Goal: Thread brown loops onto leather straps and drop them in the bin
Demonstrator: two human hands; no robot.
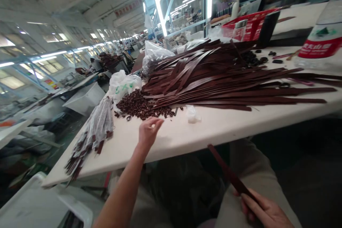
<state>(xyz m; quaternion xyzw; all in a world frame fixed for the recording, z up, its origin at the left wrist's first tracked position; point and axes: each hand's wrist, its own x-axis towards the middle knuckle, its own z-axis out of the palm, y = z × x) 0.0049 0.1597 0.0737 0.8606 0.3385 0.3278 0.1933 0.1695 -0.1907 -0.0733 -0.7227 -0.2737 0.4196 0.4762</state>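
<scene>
My left hand [148,131] reaches over the white table [213,128] to the near edge of a pile of small dark brown leather loops [139,106]; its fingertips are pinched together, and what they hold is too small to make out. My right hand [263,211] rests on my lap below the table edge, closed on one end of a dark brown leather strap [229,174] that slants up toward the table. A large heap of long brown straps [227,78] lies spread across the table behind the loops.
A bundle of plastic-wrapped straps [93,131] lies at the table's left end, beside white plastic bags [123,83]. A water bottle [324,32] stands at the right, a red basket [249,25] behind the heap. Another person [226,1] sits at the far side. A white bin [85,98] stands left of the table.
</scene>
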